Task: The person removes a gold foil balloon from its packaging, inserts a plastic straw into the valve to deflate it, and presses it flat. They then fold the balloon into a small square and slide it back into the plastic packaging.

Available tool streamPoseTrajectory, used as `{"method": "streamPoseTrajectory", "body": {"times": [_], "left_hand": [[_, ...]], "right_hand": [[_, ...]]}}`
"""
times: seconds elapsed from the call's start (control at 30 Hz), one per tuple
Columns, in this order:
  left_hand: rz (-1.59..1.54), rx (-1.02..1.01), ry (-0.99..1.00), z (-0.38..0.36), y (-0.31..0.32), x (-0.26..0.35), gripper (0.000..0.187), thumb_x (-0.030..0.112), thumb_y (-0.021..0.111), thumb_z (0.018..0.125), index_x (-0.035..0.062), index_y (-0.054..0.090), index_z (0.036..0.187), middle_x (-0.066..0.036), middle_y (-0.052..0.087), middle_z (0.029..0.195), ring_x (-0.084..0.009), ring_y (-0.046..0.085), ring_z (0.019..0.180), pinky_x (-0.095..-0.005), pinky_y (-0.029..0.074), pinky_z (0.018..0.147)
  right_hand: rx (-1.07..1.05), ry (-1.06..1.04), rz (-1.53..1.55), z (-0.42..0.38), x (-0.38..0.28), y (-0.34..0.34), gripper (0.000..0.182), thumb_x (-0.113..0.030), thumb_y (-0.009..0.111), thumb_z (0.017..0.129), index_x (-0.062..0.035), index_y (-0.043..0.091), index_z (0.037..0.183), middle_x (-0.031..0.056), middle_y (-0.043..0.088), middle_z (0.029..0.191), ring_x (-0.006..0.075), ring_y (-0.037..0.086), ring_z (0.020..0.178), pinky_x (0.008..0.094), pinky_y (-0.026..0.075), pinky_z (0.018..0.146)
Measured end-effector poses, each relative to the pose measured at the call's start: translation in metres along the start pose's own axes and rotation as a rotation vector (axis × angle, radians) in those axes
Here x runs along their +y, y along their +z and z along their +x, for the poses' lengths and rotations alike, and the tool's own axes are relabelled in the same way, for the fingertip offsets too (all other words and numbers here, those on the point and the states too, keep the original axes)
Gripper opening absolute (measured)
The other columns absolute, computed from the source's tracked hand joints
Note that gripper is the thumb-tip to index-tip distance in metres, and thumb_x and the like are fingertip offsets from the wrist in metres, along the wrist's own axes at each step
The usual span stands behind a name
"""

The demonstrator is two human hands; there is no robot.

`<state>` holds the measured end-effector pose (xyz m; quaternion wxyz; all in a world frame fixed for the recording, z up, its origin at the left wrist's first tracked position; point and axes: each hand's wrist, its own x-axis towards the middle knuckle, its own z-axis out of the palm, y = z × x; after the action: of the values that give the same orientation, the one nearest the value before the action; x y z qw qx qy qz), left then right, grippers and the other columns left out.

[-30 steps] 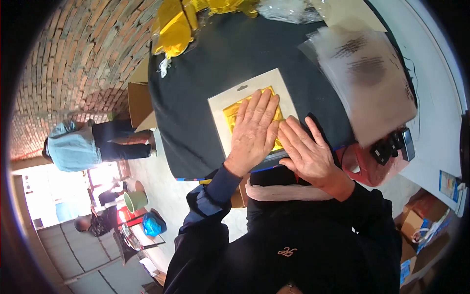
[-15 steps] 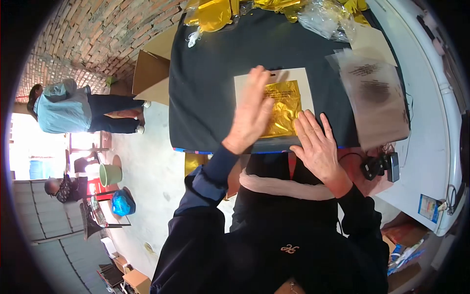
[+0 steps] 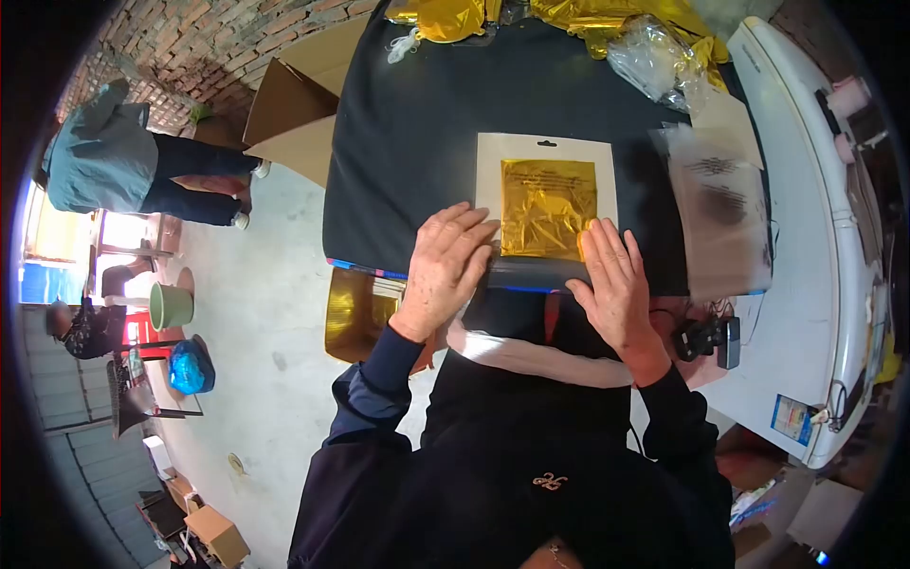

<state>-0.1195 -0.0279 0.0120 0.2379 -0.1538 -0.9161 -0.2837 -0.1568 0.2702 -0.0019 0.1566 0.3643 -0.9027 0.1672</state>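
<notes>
A white card [image 3: 488, 156] with a hanging slot at its top lies on the black cloth [image 3: 408, 133]. On it sits a shiny gold foil packet [image 3: 550, 209] with dark print near its upper edge. My left hand [image 3: 441, 270] rests at the card's lower left edge, fingers slightly bent and side by side, with nothing visible in them. Flat beside the packet's lower right corner lies my right hand [image 3: 614, 284], its fingers stretched out and the fingertips touching the card's edge.
Printed clear plastic bags [image 3: 716, 209] lie stacked at the right. Gold foil pieces [image 3: 616, 19] and crumpled clear plastic [image 3: 654, 62] lie at the far edge. A cardboard box [image 3: 289, 104] stands left, a gold-lined box [image 3: 355, 313] below. Another person [image 3: 104, 156] stands further left.
My left hand has moved off the card, down and left to its lower left edge, uncovering the card and packet. My right hand stays at the right side. The view has shifted slightly.
</notes>
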Motion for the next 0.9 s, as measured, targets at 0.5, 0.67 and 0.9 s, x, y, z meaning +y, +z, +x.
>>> {"method": "streamPoseTrajectory", "body": {"times": [0.5, 0.67, 0.9], "left_hand": [[0.038, 0.003, 0.041, -0.008, 0.008, 0.003, 0.051, 0.026, 0.08, 0.093, 0.0047, 0.068, 0.137, -0.014, 0.066, 0.136, -0.0351, 0.059, 0.133, -0.0483, 0.046, 0.113], [0.035, 0.03, 0.059, 0.004, 0.012, -0.004, 0.051, 0.026, 0.084, 0.09, 0.0051, 0.07, 0.135, -0.011, 0.069, 0.127, -0.0317, 0.062, 0.12, -0.0442, 0.049, 0.104], [0.023, 0.009, 0.085, 0.017, 0.01, -0.013, 0.047, 0.025, 0.085, 0.09, 0.0054, 0.072, 0.131, -0.009, 0.068, 0.115, -0.0287, 0.061, 0.107, -0.0414, 0.048, 0.092]], "right_hand": [[0.102, -0.053, -0.232, 0.012, 0.007, 0.005, 0.049, -0.026, 0.089, 0.087, -0.0053, 0.075, 0.129, 0.0106, 0.073, 0.14, 0.0266, 0.067, 0.135, 0.046, 0.051, 0.113], [0.131, -0.058, -0.24, 0.016, 0.005, 0.006, 0.04, -0.028, 0.085, 0.091, -0.0065, 0.077, 0.125, 0.0096, 0.076, 0.134, 0.0257, 0.071, 0.128, 0.0449, 0.055, 0.108], [0.126, -0.041, -0.265, 0.021, 0.003, 0.007, 0.037, -0.03, 0.084, 0.092, -0.0072, 0.077, 0.121, 0.0088, 0.077, 0.132, 0.0249, 0.072, 0.125, 0.0432, 0.057, 0.103]]}}
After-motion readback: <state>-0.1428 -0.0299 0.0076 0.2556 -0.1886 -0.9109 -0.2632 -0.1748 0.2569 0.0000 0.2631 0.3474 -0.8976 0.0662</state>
